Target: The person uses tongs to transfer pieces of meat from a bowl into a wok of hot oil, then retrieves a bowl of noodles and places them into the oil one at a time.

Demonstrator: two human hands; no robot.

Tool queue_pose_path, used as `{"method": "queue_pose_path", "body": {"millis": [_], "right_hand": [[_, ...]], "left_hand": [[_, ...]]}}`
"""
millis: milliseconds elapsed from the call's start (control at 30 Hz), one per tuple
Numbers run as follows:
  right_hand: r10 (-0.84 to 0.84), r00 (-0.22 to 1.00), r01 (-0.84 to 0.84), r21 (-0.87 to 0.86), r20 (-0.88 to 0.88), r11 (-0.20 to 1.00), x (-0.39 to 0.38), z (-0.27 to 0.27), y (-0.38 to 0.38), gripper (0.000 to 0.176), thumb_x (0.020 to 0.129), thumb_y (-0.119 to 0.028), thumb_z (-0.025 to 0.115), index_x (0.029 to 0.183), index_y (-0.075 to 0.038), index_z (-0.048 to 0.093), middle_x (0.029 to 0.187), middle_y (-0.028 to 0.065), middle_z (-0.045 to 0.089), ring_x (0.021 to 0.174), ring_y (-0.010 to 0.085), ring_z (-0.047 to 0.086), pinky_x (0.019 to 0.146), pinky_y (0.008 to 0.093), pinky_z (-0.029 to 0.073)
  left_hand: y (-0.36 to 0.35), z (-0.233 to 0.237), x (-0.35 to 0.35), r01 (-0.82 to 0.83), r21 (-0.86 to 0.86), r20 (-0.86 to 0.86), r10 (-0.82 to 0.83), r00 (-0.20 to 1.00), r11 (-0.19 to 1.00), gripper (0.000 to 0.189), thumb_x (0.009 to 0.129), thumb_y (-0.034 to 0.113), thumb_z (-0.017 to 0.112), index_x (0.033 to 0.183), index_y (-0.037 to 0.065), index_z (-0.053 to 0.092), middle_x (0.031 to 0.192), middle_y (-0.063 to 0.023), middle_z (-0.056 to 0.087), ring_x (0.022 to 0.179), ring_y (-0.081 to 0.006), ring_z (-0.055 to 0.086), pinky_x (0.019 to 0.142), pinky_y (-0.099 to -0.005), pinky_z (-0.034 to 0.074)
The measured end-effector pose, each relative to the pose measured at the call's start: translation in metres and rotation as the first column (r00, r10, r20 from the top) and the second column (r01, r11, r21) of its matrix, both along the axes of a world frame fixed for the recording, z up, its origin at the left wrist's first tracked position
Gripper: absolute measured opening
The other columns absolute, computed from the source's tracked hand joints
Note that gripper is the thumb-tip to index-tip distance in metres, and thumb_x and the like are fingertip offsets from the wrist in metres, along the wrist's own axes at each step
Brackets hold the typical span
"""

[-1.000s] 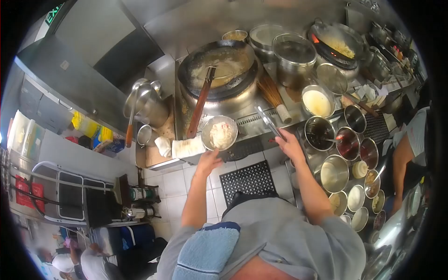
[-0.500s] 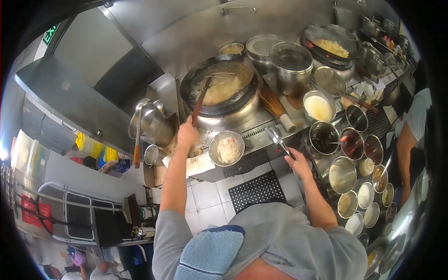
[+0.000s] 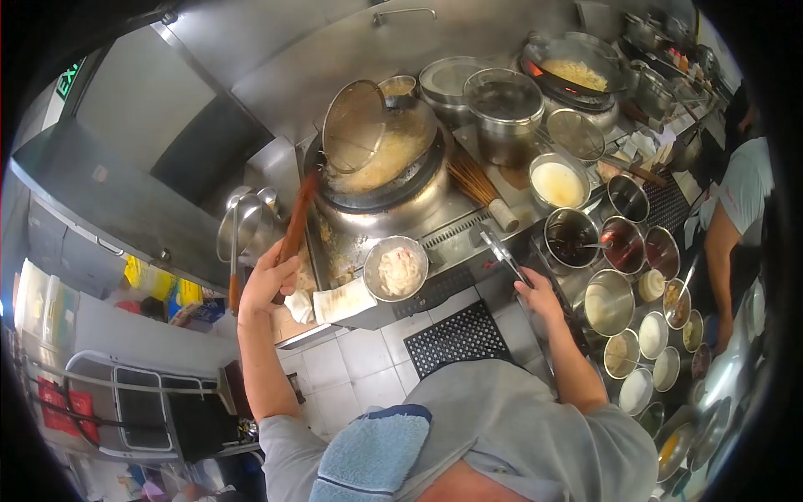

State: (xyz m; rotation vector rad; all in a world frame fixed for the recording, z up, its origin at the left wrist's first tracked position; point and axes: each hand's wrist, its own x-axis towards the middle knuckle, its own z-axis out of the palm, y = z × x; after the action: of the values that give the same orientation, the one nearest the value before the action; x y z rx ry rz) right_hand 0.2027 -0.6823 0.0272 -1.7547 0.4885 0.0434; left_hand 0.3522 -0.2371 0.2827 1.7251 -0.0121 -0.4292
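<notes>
My left hand [image 3: 269, 279] is wrapped around the wooden handle of a round mesh skimmer [image 3: 355, 125]. The skimmer's head is tilted up above the far left part of a black wok [image 3: 372, 203], which holds bubbling yellowish oil. In my right hand [image 3: 539, 293] are metal tongs [image 3: 500, 251], pointing up and left over the stove's front edge. Between my hands, a metal bowl [image 3: 373, 283] of pale, raw-looking pieces sits at the stove front. Left of that bowl lies a folded white cloth [image 3: 343, 303], near my left wrist.
A bamboo brush [image 3: 481, 188] lies right of the wok, with a tall lidded pot [image 3: 502, 125] behind it. Several sauce and seasoning containers [image 3: 609, 308] crowd the right side. Another person's arm [image 3: 719, 259] is at the far right; a second wok [image 3: 577, 96] stands at the back.
My left hand has drawn back left and down, and the skimmer has come up out of the oil, its mesh now tilted above the wok. My right hand still holds the tongs.
</notes>
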Motion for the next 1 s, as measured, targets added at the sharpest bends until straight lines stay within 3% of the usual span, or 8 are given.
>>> {"method": "queue_pose_path", "body": {"millis": [233,500,667,767,833,900,967,1000], "right_hand": [[0.05,0.999,-0.05,0.038,0.012,0.998,0.001,0.009,0.003,0.049,0.086,-0.018,0.065,0.13,0.0,0.052,0.093,0.0076,0.064,0.07,0.0128,0.054,0.063,0.0279,0.045],[0.028,0.998,-0.027,-0.011,0.064,1.0,-0.011,-0.022,-0.002,0.048,0.085,-0.016,0.065,0.129,0.001,0.053,0.115,0.015,0.064,0.107,0.022,0.059,0.093,0.0324,0.044],[-0.059,0.99,0.055,0.037,0.128,0.998,-0.028,-0.046,-0.015,0.045,0.088,-0.013,0.062,0.132,-0.004,0.051,0.067,-0.0038,0.05,0.053,0.0055,0.042,0.045,0.0227,0.033],[-0.111,0.992,0.107,0.08,0.051,0.991,-0.036,-0.032,-0.018,0.046,0.088,-0.013,0.062,0.131,-0.002,0.051,0.08,0.0011,0.055,0.063,0.0089,0.048,0.055,0.0242,0.037],[-0.124,0.99,0.134,0.161,-0.073,0.978,-0.046,0.006,-0.013,0.049,0.087,-0.014,0.063,0.131,0.002,0.05,0.105,0.0108,0.065,0.084,0.016,0.06,0.073,0.0274,0.048],[-0.153,0.988,0.152,0.118,-0.002,0.981,-0.047,-0.015,-0.018,0.047,0.087,-0.013,0.063,0.13,0.002,0.051,0.097,0.0068,0.064,0.073,0.0118,0.054,0.064,0.0255,0.044],[-0.172,0.985,0.169,0.112,0.024,0.979,-0.049,-0.023,-0.02,0.046,0.086,-0.013,0.063,0.129,0.002,0.052,0.091,0.0039,0.063,0.066,0.0091,0.05,0.058,0.0243,0.042],[-0.178,0.984,0.175,0.126,0.013,0.977,-0.051,-0.017,-0.019,0.046,0.086,-0.012,0.063,0.129,0.002,0.052,0.089,0.0031,0.062,0.065,0.0085,0.049,0.057,0.0241,0.041]], "left_hand": [[-0.004,-0.012,-0.003,0.095,-0.071,-0.139,-0.104,0.985,0.993,0.047,0.089,0.001,0.053,0.135,0.008,0.043,0.073,0.0042,0.041,0.053,-0.0027,0.035,0.043,-0.0179,0.026],[-0.04,-0.023,0.007,0.092,0.239,0.03,-0.102,0.994,0.967,0.054,0.086,0.005,0.058,0.139,0.011,0.046,0.072,0.0061,0.04,0.054,-0.0042,0.035,0.045,-0.0218,0.028],[-0.044,-0.025,0.017,0.04,0.261,0.126,-0.075,0.989,0.964,0.054,0.086,0.006,0.058,0.138,0.012,0.047,0.07,0.006,0.04,0.052,-0.005,0.036,0.044,-0.0225,0.029],[-0.037,-0.02,0.029,-0.009,0.251,0.222,-0.049,0.974,0.968,0.052,0.086,0.007,0.058,0.137,0.011,0.048,0.069,0.0047,0.042,0.049,-0.0056,0.037,0.043,-0.023,0.029],[-0.036,-0.02,0.039,-0.085,0.326,0.275,-0.009,0.961,0.941,0.053,0.086,0.008,0.057,0.139,0.01,0.047,0.068,0.0023,0.046,0.048,-0.0074,0.04,0.043,-0.0251,0.032],[-0.036,-0.025,0.048,-0.16,0.413,0.339,0.011,0.941,0.896,0.055,0.086,0.008,0.057,0.14,0.008,0.045,0.07,-0.0002,0.051,0.049,-0.0094,0.045,0.044,-0.0268,0.036],[-0.005,-0.098,0.102,-0.283,0.473,0.676,-0.137,0.724,0.835,0.057,0.085,0.009,0.058,0.14,0.005,0.043,0.073,-0.0039,0.056,0.051,-0.0119,0.049,0.045,-0.0287,0.039],[-0.012,-0.097,0.101,-0.312,0.471,0.685,-0.119,0.719,0.825,0.058,0.085,0.009,0.058,0.14,0.003,0.042,0.075,-0.0055,0.058,0.052,-0.013,0.051,0.046,-0.0295,0.04]]}}
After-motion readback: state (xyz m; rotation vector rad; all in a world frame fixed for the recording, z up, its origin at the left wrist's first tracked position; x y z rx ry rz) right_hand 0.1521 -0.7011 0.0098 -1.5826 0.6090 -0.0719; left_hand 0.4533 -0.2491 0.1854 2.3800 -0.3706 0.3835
